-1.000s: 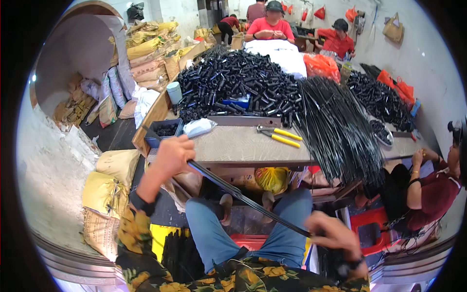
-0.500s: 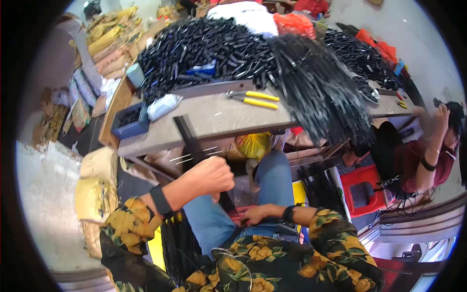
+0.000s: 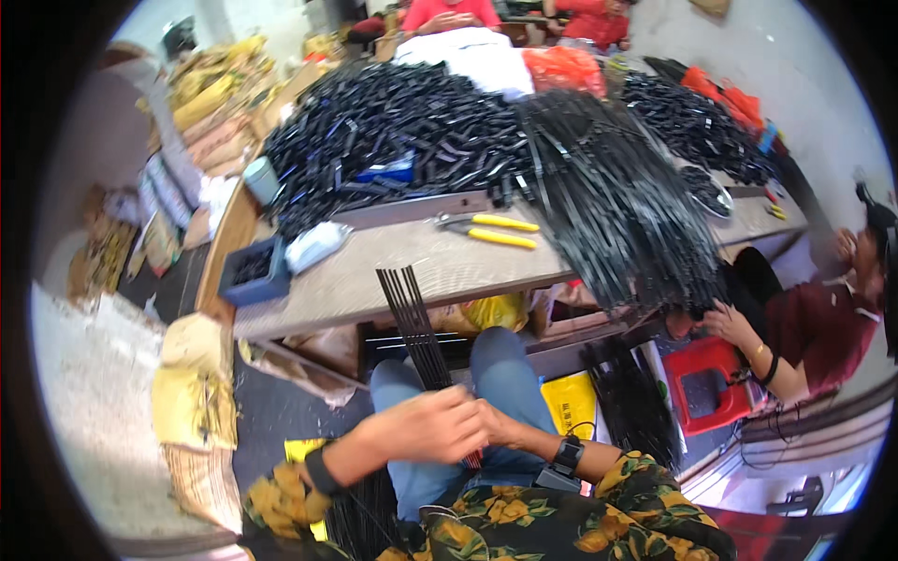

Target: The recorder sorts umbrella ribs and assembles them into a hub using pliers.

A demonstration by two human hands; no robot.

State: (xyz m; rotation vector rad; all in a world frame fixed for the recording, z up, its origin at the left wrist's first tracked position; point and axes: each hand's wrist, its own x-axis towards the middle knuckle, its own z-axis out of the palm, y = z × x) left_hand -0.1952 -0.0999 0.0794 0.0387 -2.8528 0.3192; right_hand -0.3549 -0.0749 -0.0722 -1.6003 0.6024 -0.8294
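Observation:
Several long, thin black strips (image 3: 412,318) stand fanned side by side over my lap, their free ends slanting up toward the table edge. Their lower part runs in under my left hand (image 3: 426,425), which is closed, back of the hand up, fingers curled. My right hand (image 3: 503,425) presses against it from the right, closed too. The left fingers cover its fingertips, so what it grips is hidden. A bit of something red (image 3: 473,459) shows just below the hands.
On the table (image 3: 374,252) lie a big heap of short black pieces (image 3: 393,140), yellow-handled pliers (image 3: 500,229), a small blue bin (image 3: 254,271) and a pile of long black strips (image 3: 617,196). A co-worker (image 3: 814,323) sits at right beside a red stool (image 3: 708,383). Sacks (image 3: 195,383) stand at left.
My left hand has come down and right to meet my right hand. The strips' upper ends have swung right and lower. At right, the co-worker's hand has dropped to the pile of strips.

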